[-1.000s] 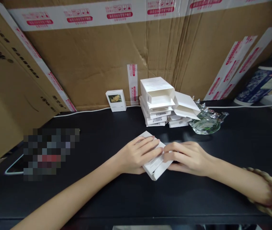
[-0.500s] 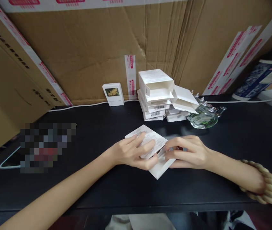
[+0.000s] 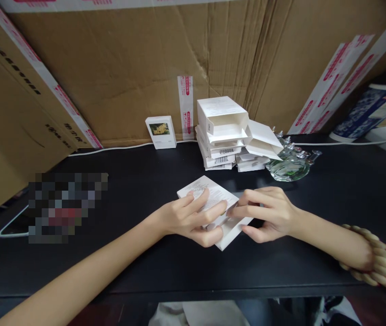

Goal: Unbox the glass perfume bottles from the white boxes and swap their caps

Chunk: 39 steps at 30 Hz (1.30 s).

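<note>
Handled box (image 3: 217,192): white, with fine grey print. Stacked boxes (image 3: 222,107): white outside, which I read as creamier inside; black-and-white barcodes. Standing box (image 3: 164,141): white, bearing a picture of yellow flowers on a dark ground. Bottles (image 3: 288,170): clear glass, green tint, silvery tops. Worktop (image 3: 132,181): black. Cardboard (image 3: 128,72): brown. Tape (image 3: 186,106): white, repeating red-pink labels. Cable (image 3: 121,149): white. Container (image 3: 364,113) at my far right: mottled blue with white. Bracelet (image 3: 379,259): beige beads, with red accents from where I watch.
</note>
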Each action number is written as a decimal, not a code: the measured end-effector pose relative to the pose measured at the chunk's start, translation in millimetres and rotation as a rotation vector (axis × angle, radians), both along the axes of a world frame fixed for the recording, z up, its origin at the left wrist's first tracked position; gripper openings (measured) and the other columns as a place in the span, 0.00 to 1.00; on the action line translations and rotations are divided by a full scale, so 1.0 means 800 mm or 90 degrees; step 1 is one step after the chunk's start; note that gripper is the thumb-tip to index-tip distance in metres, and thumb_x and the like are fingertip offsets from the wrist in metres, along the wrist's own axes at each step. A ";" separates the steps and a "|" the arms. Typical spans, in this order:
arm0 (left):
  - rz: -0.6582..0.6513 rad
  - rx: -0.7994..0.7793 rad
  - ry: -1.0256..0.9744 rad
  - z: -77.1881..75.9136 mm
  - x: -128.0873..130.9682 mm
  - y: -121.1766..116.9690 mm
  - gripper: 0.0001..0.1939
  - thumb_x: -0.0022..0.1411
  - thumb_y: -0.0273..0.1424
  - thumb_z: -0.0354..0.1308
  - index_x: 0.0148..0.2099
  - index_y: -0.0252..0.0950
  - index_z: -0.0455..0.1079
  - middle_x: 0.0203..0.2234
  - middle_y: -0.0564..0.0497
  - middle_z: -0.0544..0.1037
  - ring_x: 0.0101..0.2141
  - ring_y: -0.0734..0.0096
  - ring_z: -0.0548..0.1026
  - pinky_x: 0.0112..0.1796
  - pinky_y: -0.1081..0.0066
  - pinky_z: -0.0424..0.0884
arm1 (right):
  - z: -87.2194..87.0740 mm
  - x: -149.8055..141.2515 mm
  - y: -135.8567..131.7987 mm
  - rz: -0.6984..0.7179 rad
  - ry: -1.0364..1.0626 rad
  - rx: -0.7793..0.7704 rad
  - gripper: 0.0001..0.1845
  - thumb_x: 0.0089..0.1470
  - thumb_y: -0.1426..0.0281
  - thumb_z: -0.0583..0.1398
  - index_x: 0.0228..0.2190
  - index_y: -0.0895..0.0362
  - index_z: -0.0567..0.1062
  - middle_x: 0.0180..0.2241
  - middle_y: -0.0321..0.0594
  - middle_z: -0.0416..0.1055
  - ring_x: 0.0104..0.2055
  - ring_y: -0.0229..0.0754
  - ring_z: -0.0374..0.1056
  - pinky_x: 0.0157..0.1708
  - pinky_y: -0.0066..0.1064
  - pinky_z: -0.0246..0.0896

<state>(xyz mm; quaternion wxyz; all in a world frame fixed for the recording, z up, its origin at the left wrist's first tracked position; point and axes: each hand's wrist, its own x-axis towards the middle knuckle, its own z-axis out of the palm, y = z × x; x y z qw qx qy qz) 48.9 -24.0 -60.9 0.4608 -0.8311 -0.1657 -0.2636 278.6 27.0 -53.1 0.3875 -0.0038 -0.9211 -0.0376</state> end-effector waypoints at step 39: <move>0.233 -0.183 -0.085 0.001 0.003 0.006 0.18 0.54 0.38 0.51 0.46 0.35 0.68 0.44 0.53 0.67 0.46 0.80 0.64 0.38 0.79 0.57 | -0.004 -0.003 0.002 -0.122 0.004 -0.032 0.08 0.53 0.66 0.60 0.28 0.56 0.77 0.29 0.33 0.68 0.20 0.24 0.53 0.19 0.20 0.48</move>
